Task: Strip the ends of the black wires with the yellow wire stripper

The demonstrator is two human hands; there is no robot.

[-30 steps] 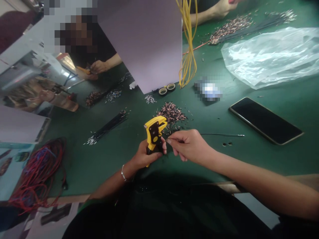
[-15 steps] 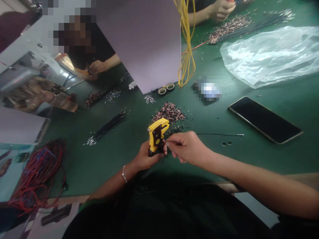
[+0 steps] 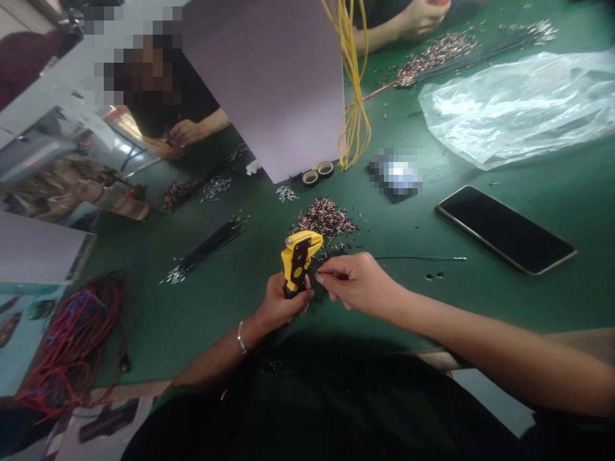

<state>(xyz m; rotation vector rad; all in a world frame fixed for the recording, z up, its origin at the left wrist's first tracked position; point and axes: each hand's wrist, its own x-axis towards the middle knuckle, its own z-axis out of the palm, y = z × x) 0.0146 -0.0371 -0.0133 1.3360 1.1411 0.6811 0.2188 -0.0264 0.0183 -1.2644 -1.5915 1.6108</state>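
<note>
My left hand (image 3: 283,302) is closed round the handles of a yellow and black wire stripper (image 3: 298,259), held upright over the table. Close beside it, my right hand (image 3: 358,278) pinches a thin black wire (image 3: 379,258). One short end pokes from the fingertips toward the stripper, and the longer part trails out to the right behind the hand, ending in a silvery tip. Just beyond the tool lies a heap of copper and black wire offcuts (image 3: 327,218). A bundle of black wires (image 3: 206,250) with silvery ends rests left of the stripper.
Two tape rolls (image 3: 318,174) and small silvery pieces (image 3: 287,193) lie behind the offcuts. On the right are a phone (image 3: 507,229) and a clear plastic bag (image 3: 523,109). Yellow wires (image 3: 354,96) hang by a pale panel (image 3: 283,83). Red wire (image 3: 81,346) is coiled at left; co-workers' hands (image 3: 185,132) show beyond.
The stripper has turned and shifted slightly left, and its jaws look closer together. A small gap now shows between it and my right fingertips, with the wire end visible there.
</note>
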